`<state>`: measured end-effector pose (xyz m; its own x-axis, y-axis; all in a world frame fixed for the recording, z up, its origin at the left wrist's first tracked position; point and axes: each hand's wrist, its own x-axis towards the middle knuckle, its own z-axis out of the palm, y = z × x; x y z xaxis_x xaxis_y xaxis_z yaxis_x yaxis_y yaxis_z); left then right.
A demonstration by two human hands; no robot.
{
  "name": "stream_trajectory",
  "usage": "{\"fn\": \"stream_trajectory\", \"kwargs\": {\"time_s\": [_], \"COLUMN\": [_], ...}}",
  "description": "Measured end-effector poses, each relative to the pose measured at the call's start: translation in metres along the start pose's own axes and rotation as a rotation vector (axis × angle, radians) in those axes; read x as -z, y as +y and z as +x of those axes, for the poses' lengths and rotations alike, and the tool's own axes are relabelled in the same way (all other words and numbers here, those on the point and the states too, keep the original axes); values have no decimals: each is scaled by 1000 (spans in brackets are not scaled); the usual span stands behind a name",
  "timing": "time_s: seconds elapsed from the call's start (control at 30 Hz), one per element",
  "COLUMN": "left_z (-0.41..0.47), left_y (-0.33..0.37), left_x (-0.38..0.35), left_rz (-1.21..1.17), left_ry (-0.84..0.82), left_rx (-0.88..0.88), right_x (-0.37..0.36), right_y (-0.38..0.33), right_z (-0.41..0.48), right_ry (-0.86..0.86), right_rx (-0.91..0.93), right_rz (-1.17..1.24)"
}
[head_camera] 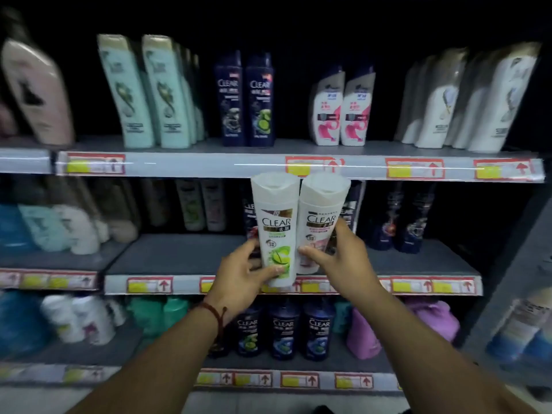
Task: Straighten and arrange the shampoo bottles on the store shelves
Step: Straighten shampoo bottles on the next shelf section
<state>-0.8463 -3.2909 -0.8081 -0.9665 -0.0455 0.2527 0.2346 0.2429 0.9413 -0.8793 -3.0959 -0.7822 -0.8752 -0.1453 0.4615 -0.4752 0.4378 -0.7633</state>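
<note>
Upper shelf point(209, 162) across frame top: teal bottles point(149, 94), dark blue Clear bottles point(245, 100), white-pink bottles point(340, 109). Dark bottles point(403, 216) stand behind at middle shelf point(179, 255). Frame centre: white green-label bottle point(276, 228) touching white pink-label bottle point(319, 216), both upright, caps up. Left hand point(245, 273) curled round green-label bottle; right hand point(343, 258) curled round pink-label one.

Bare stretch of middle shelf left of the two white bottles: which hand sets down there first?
Probably left. The left hand holds the green-label bottle beside the bare middle shelf; the right hand would cross over.
</note>
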Motion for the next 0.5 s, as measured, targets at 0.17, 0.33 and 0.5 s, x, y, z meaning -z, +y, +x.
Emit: {"fn": "stream_trajectory", "kwargs": {"time_s": [0.17,0.33,0.5], "left_z": [-10,-5,22], "left_y": [-38,-64,-91], "left_x": [71,132,169], "left_rz": [45,141,128], "left_ry": [160,273,286], "left_rx": [71,82,96], "right_x": [-87,-157,-206], "right_y": [-7,-19,-17], "right_z": [20,41,62], "right_ry": [-131,-211,-175], "right_rx": [71,113,84], "right_rz": [12,-13,-40]}}
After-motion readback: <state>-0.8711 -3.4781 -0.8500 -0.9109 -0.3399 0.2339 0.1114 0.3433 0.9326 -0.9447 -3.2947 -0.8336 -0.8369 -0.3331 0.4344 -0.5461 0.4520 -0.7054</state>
